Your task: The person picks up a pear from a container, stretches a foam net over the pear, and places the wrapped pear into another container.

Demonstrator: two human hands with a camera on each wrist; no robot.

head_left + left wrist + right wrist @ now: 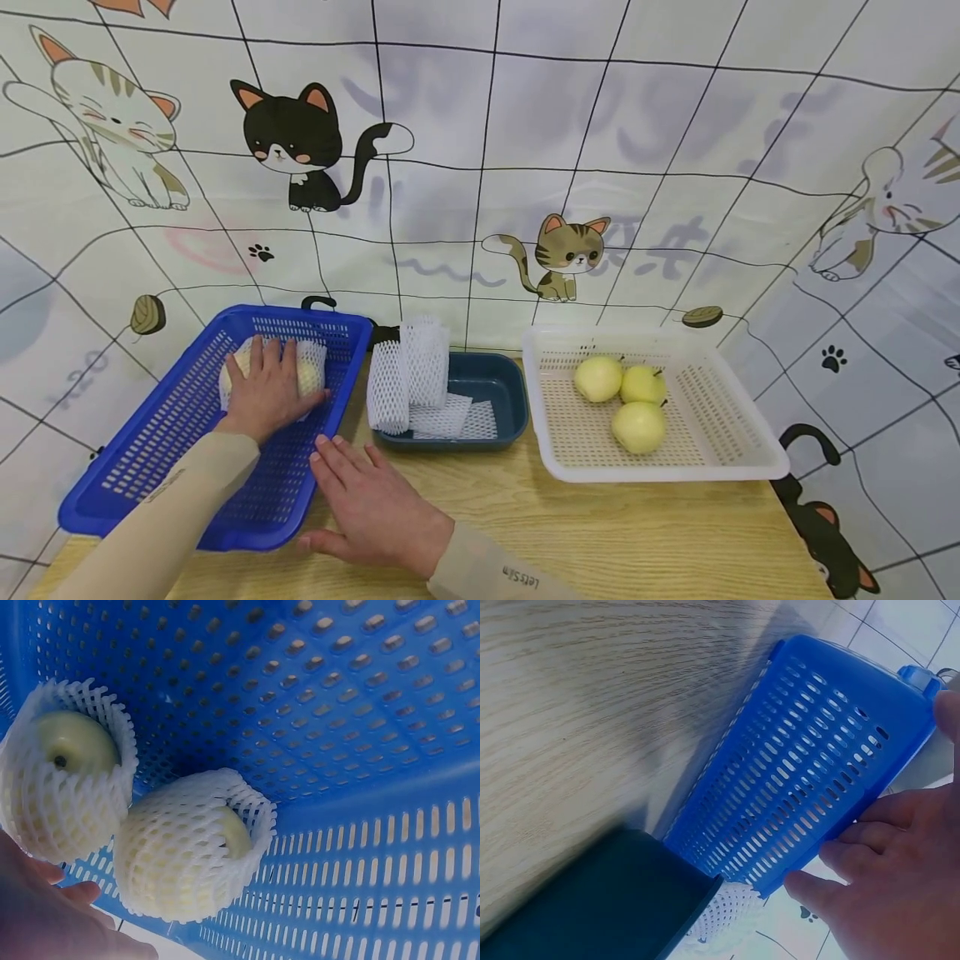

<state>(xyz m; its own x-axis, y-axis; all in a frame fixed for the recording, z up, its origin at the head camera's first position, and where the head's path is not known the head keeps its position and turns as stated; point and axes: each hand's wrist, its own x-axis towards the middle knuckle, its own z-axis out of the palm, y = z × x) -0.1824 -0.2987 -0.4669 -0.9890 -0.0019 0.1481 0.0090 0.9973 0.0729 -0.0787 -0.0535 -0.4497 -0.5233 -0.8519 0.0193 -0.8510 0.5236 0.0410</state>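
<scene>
My left hand [270,396] reaches into the blue perforated basket [251,517], fingers spread over fruits in white foam nets. In the left wrist view, one netted fruit [64,799] lies beside the fingertips and a second netted fruit [184,847] sits to its right. Pale yellow-green skin shows through the net openings. The left hand partly covers both fruits in the head view. My right hand [382,508] is at the basket's right side, fingers extended and thumb apart. Its fingertips lie right at the rim in the right wrist view, gripping nothing.
Between the baskets, a dark teal tray [491,375] holds several white foam nets [426,367]. At the right, a white basket [558,471] holds three round yellow-green fruits [639,427]. Behind the wooden table [600,533] hangs a cat-patterned sheet [450,200].
</scene>
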